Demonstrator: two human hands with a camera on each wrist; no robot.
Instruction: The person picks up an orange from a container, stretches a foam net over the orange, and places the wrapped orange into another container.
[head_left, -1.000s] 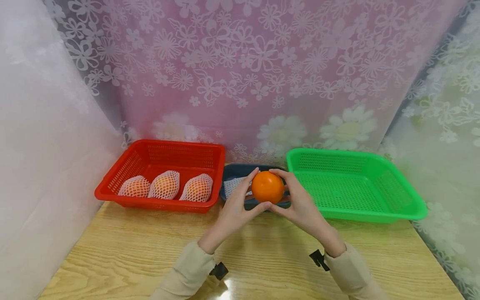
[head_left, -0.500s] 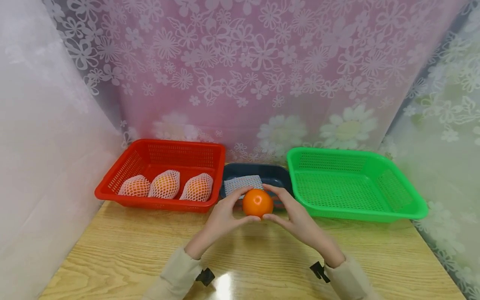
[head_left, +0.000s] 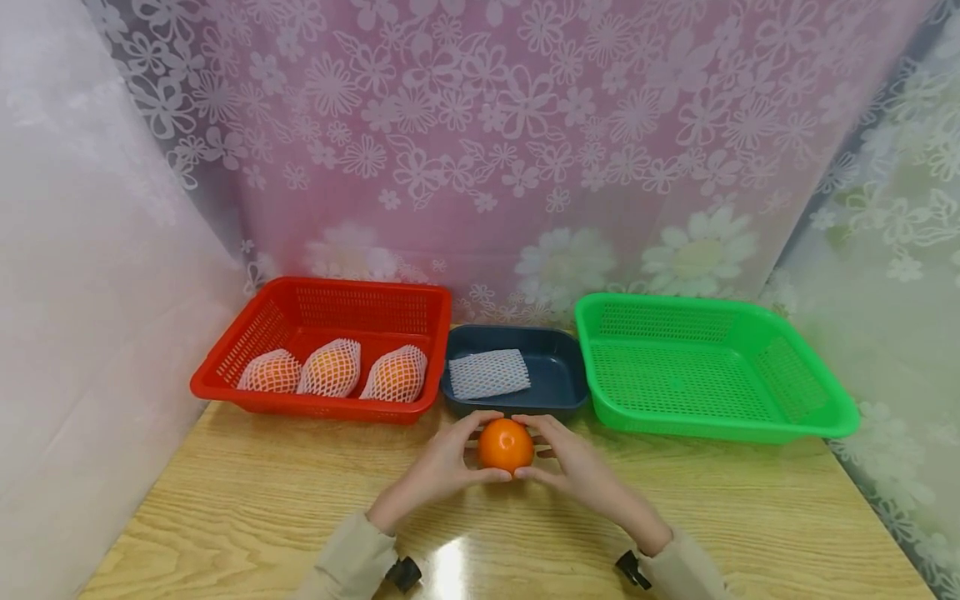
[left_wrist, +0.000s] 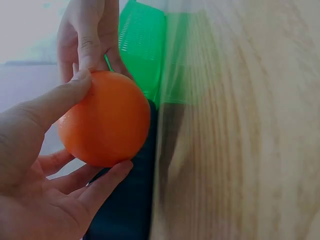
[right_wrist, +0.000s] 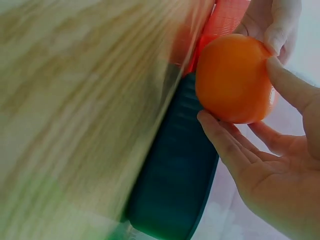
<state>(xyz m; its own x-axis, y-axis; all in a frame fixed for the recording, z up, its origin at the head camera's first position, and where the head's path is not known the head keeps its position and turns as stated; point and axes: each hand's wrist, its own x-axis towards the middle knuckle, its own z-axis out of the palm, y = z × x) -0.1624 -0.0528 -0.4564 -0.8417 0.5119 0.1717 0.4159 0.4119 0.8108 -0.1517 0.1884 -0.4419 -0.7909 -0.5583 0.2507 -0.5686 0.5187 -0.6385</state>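
A bare orange [head_left: 506,446] is held between both hands in front of the dark blue tray [head_left: 558,375]. From the left, my left hand [head_left: 442,467] curves its thumb and fingers round the fruit. My right hand [head_left: 573,467] grips it from the other side, the two thumbs almost meeting at the near side. The left wrist view shows the left thumb on the orange [left_wrist: 107,120] and fingertips against its opposite side. In the right wrist view, the right fingers curl against the orange [right_wrist: 235,80] too. A white foam net sleeve [head_left: 489,374] lies flat in the tray.
At the left stands a red basket [head_left: 322,408] with three net-wrapped fruits [head_left: 330,368] inside. A green basket [head_left: 712,429] is at the right. All containers line the back of the wooden table [head_left: 247,508], before a flowered curtain [head_left: 480,150].
Both hands have brought the orange down and toward the body, slightly left, from above the blue tray to in front of it. The foam net sleeve is now in full view.
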